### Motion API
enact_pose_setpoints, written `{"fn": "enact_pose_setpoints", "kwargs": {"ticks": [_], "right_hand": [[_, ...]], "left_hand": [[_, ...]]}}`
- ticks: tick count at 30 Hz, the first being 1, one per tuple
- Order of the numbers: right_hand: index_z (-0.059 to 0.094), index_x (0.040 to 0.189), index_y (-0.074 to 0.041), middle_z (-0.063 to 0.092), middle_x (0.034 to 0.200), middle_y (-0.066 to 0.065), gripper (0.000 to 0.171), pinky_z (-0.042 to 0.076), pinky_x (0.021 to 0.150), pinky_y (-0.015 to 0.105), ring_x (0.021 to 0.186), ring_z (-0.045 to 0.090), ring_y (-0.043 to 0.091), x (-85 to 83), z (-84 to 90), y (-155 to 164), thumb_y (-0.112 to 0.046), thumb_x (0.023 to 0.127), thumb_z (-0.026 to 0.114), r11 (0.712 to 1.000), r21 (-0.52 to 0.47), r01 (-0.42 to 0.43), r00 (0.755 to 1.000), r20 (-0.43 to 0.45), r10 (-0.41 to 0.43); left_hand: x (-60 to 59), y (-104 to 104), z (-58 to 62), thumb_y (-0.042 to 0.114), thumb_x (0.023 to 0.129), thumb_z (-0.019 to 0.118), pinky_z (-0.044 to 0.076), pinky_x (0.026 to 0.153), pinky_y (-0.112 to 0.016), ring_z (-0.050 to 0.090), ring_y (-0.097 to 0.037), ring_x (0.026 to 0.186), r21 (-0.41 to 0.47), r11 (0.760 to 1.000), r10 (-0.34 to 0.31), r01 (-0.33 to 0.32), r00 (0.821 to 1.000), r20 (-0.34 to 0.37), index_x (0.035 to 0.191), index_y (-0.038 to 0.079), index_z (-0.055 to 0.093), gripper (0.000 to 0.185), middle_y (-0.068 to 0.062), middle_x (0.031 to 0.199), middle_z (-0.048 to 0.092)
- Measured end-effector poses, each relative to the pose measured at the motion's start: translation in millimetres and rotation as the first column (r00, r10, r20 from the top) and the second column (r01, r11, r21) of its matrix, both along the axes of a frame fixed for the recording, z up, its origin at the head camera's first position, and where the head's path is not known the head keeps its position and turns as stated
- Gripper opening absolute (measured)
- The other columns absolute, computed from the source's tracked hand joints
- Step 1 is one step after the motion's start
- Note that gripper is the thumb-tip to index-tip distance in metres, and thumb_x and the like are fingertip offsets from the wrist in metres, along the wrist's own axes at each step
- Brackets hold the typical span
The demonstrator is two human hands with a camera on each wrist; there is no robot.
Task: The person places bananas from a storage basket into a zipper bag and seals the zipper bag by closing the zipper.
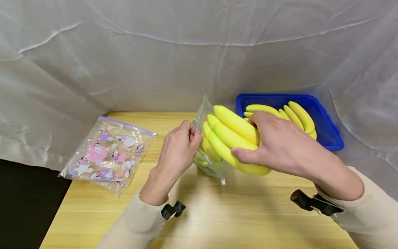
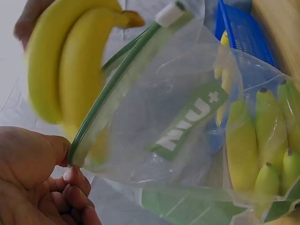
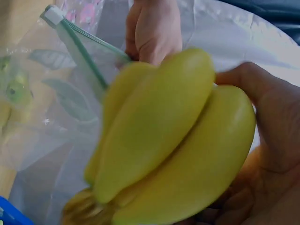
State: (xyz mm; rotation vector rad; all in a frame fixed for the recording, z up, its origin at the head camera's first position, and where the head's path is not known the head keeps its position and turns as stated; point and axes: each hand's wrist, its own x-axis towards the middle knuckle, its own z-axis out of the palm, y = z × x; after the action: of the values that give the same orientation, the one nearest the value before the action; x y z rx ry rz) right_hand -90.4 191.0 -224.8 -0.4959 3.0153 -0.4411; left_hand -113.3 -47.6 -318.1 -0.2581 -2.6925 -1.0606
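Note:
My left hand [image 1: 180, 147] pinches the green-edged rim of a clear zip bag [image 2: 126, 117]; the bag's mouth gapes and its white slider [image 2: 170, 14] is at one end. Bananas [image 2: 269, 140] lie inside, at the bag's bottom. A bunch of bananas [image 1: 233, 135] is gripped by my right hand [image 1: 280, 145], thumb on the near side. In the left wrist view that bunch is at the bag's mouth, its lower tips partly behind or within the film; I cannot tell which. The far fingers of the right hand are hidden by the fruit in the head view.
At the back right a blue basket [image 1: 334, 138] holds more bananas [image 1: 298, 117]. A second clear zip bag [image 1: 109, 155], with a purple closure and cartoon prints, lies flat on the wooden table [image 1: 236, 214] at left. Grey cloth [image 1: 186, 69] hangs behind.

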Motion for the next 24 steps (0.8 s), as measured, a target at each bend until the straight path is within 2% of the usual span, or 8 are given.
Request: {"fn": "enact_pose_setpoints", "kwargs": {"ticks": [4,6,9,12,15,17,20,24], "right_hand": [[0.054,0.096,-0.013,0.055,0.080,0.002,0.055,0.039,0.054,0.033,0.063,0.051,0.020,-3.5,-0.8,2.1,-0.062,0.080,0.074,0.991,0.132,-0.001,0.999,0.035,-0.004],[0.053,0.092,-0.012,0.053,0.079,0.003,0.056,0.037,0.054,0.034,0.064,0.050,0.020,-4.8,-1.5,0.6,-0.062,0.079,0.073,0.982,0.187,-0.024,1.000,0.022,0.020],[0.053,0.088,-0.011,0.052,0.077,0.002,0.054,0.039,0.055,0.035,0.065,0.049,0.020,-2.7,-1.6,-5.1,-0.059,0.077,0.075,0.965,0.246,-0.085,0.995,-0.020,0.093],[0.051,0.082,-0.014,0.050,0.074,0.000,0.051,0.041,0.055,0.036,0.065,0.048,0.019,4.4,-0.3,-11.5,-0.056,0.074,0.078,0.950,0.271,-0.156,0.979,-0.081,0.185],[0.050,0.079,-0.016,0.050,0.074,0.000,0.049,0.040,0.056,0.035,0.064,0.047,0.019,5.8,1.5,-19.4,-0.055,0.075,0.078,0.932,0.305,-0.194,0.967,-0.100,0.233],[0.050,0.078,-0.016,0.051,0.075,0.001,0.048,0.039,0.055,0.035,0.064,0.048,0.019,-2.2,0.1,-25.3,-0.055,0.076,0.077,0.923,0.329,-0.200,0.972,-0.052,0.229],[0.052,0.074,-0.015,0.052,0.074,0.002,0.046,0.040,0.056,0.035,0.064,0.050,0.020,-26.3,-8.2,-36.0,-0.056,0.081,0.073,0.913,0.365,-0.182,0.983,0.070,0.168],[0.054,0.067,-0.015,0.057,0.073,0.004,0.047,0.049,0.067,0.040,0.070,0.057,0.023,-59.1,-27.0,-47.2,-0.055,0.088,0.065,0.917,0.380,-0.118,0.986,0.156,0.062]], "left_hand": [[0.8,5.0,0.1,0.015,0.100,0.057,0.045,0.057,-0.032,0.054,-0.019,0.068,0.022,1.000,-0.015,0.015,1.000,-0.008,0.094,0.010,0.059,0.008,-0.002,0.078,0.058],[1.8,8.7,-0.4,0.015,0.101,0.055,0.044,0.057,-0.032,0.053,-0.019,0.068,0.016,0.999,-0.035,0.035,0.999,-0.025,0.096,0.009,0.059,0.009,-0.003,0.078,0.057],[3.2,14.8,-1.1,0.014,0.102,0.055,0.044,0.058,-0.032,0.052,-0.020,0.068,-0.007,0.998,-0.061,0.061,0.996,-0.069,0.097,0.008,0.059,0.009,-0.003,0.076,0.056],[4.1,19.0,-0.7,0.015,0.102,0.055,0.044,0.060,-0.032,0.051,-0.020,0.068,-0.033,0.996,-0.082,0.079,0.990,-0.112,0.096,0.008,0.058,0.010,-0.002,0.075,0.055],[4.5,20.4,0.2,0.015,0.103,0.055,0.045,0.060,-0.033,0.051,-0.020,0.068,-0.039,0.995,-0.096,0.092,0.985,-0.141,0.096,0.008,0.058,0.010,-0.002,0.075,0.054],[4.9,20.8,-0.1,0.014,0.103,0.056,0.045,0.060,-0.033,0.051,-0.020,0.068,-0.040,0.995,-0.101,0.095,0.983,-0.153,0.096,0.008,0.058,0.010,-0.002,0.074,0.053],[5.9,22.3,-1.3,0.014,0.103,0.056,0.044,0.060,-0.033,0.051,-0.020,0.068,-0.037,0.994,-0.111,0.107,0.981,-0.161,0.095,0.008,0.057,0.010,-0.002,0.074,0.053],[7.5,26.9,-3.6,0.014,0.104,0.056,0.046,0.061,-0.033,0.052,-0.020,0.068,-0.041,0.990,-0.143,0.139,0.977,-0.157,0.095,0.008,0.057,0.011,-0.001,0.073,0.056]]}}
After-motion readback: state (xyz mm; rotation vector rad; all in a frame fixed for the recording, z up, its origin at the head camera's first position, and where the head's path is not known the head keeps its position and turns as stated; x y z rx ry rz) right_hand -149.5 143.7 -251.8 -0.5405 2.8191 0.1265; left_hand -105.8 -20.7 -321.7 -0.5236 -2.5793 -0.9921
